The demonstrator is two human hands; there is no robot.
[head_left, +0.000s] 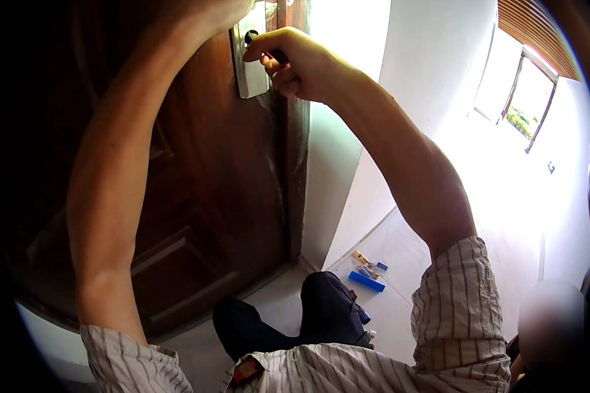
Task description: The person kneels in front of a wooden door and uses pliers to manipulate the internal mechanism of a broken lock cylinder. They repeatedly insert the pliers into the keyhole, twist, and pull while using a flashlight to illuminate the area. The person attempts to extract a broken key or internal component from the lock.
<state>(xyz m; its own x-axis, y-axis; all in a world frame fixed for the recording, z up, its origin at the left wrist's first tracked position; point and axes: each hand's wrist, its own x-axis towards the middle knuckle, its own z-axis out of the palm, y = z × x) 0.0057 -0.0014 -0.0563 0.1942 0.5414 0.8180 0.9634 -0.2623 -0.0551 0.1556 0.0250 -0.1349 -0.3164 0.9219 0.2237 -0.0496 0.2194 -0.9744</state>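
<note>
A silver metal lock plate (251, 72) is fixed upright near the edge of a dark brown wooden door (210, 144). In the plate is a round dark keyhole opening (250, 37). My right hand (294, 62) is beside it, with the index finger reaching to the plate just below the opening. Its other fingers curl round a small black and red object (278, 56), mostly hidden, whose kind I cannot make out. My left hand (223, 12) is raised to the top of the plate; its fingers run out of the picture.
On the pale tiled floor (400, 262), right of my knees, lie a blue box (366, 281) and several small brass-coloured and blue pieces (368, 262). A white wall (347, 131) adjoins the door frame. Another person (550, 327) is at the lower right. A window (524, 92) stands far right.
</note>
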